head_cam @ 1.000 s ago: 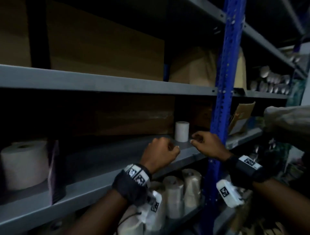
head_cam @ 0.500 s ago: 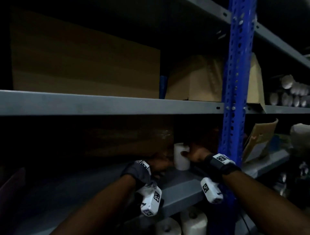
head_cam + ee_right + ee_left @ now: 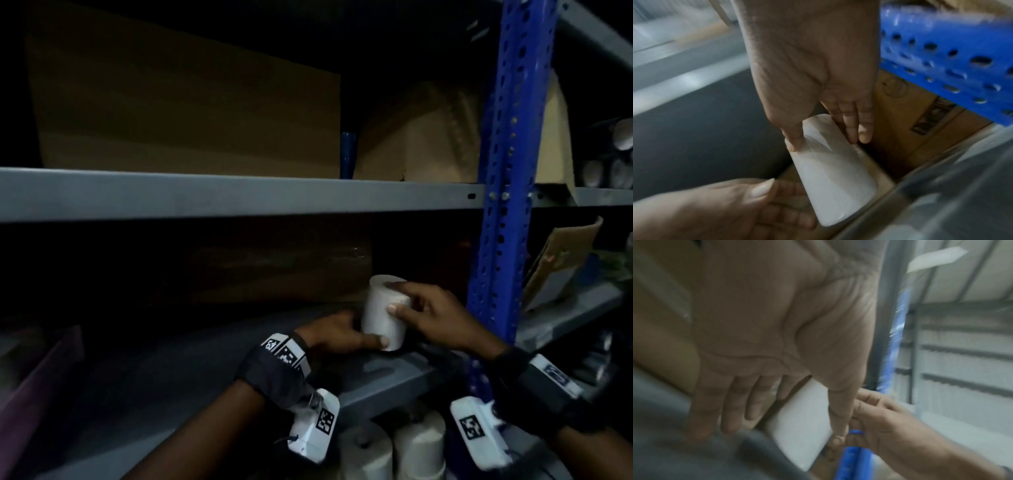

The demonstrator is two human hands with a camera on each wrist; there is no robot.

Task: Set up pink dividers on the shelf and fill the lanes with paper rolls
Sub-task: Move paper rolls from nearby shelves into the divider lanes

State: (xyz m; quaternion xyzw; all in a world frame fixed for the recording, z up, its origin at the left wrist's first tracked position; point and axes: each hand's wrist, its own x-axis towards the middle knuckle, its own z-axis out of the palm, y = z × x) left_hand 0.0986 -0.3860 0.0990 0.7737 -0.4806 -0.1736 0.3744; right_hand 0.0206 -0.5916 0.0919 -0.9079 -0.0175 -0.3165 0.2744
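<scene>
A small white paper roll [image 3: 382,320] is tilted at the right end of the grey middle shelf [image 3: 394,377], close to the blue upright. My right hand [image 3: 394,297] grips its upper part between thumb and fingers [image 3: 851,129]. My left hand [image 3: 363,332] holds its lower end, thumb [image 3: 376,341] in front and fingers behind. In the left wrist view the roll [image 3: 803,426] lies between thumb and index finger. In the right wrist view the roll [image 3: 834,170] leans over the left hand [image 3: 777,203]. A pink divider [image 3: 41,370] shows dimly at far left.
A blue perforated upright [image 3: 496,205] stands right of the hands. Brown cartons [image 3: 274,270] fill the back of the shelf. The shelf above [image 3: 239,195] carries more cartons. Several white rolls [image 3: 394,448] stand on the shelf below.
Both hands reached from the shelf's front edge to the upright roll and took hold of it. The roll now tilts and sits nearer the front.
</scene>
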